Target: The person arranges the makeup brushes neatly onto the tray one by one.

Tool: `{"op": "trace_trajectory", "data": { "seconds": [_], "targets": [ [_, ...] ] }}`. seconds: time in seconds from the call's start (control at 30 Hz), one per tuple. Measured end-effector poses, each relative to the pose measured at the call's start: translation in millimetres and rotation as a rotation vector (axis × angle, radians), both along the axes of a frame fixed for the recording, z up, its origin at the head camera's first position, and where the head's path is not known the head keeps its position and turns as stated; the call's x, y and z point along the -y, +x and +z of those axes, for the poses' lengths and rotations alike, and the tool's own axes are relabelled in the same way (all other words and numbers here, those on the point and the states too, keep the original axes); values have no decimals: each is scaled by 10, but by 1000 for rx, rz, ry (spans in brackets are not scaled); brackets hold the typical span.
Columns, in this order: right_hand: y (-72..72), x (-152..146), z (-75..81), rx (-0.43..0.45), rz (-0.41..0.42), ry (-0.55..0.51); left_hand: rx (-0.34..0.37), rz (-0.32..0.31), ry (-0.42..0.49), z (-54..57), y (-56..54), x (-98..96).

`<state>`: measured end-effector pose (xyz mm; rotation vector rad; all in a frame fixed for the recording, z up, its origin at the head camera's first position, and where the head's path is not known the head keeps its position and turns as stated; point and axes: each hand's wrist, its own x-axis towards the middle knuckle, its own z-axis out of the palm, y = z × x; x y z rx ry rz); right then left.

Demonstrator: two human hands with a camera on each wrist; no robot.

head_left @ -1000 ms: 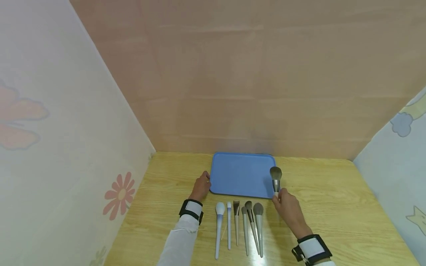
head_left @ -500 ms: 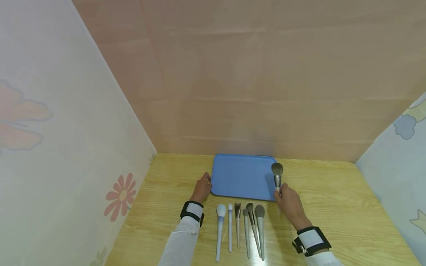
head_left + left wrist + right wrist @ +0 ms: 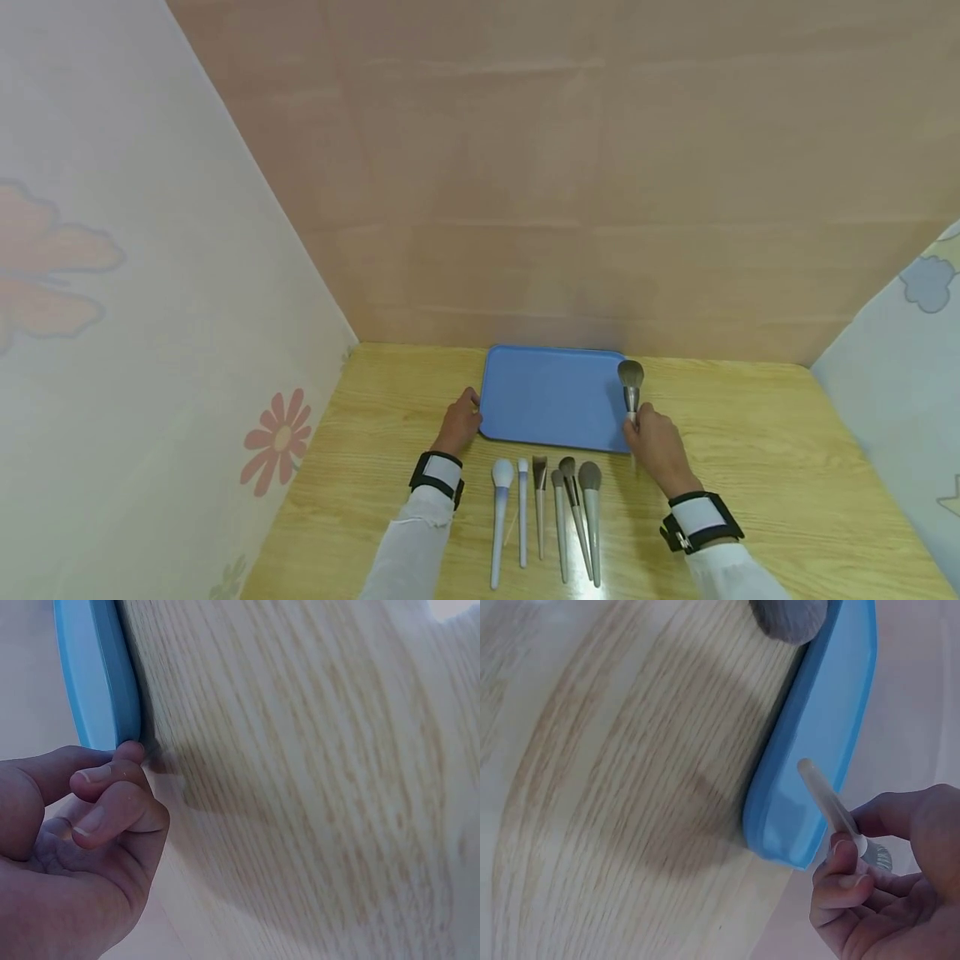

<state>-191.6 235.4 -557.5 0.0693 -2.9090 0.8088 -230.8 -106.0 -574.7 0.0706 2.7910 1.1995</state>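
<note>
Our right grip (image 3: 660, 450) pinches the brush (image 3: 631, 375), likely light and soft-haired, best held by its handle (image 3: 828, 801); our left grip (image 3: 458, 423) pinches the seemingly stiff tray (image 3: 551, 396).

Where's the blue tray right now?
In the head view's lower middle, the blue tray lies near the far edge of the table, beyond the row of brushes, between the left hand and right hand.

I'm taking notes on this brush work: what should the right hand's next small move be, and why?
Probably lower the held brush onto the blue tray: the right hand pinches it by the tray's right end, no brush lies on the tray, and the left hand holds the tray's left side.
</note>
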Motion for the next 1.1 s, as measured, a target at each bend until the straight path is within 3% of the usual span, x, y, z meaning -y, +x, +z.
{"op": "trace_trajectory", "data": {
  "seconds": [0.23,0.4,0.53,0.7,1.1],
  "targets": [
    [-78,-15,-40,-5,11,7,-69,-26,49,-116,-56,55],
    [-149,-21,-54,18,8,0,0,5,27,-111,-58,16],
    [-221,-22,-71,23,21,2,2,13,-29,-72,-36,-16],
    [-304,9,-102,-2,34,28,3,20,-32,-43,-14,-11],
    [-448,58,-97,62,45,49,43,26,-39,-109,-20,12]
  ]
}}
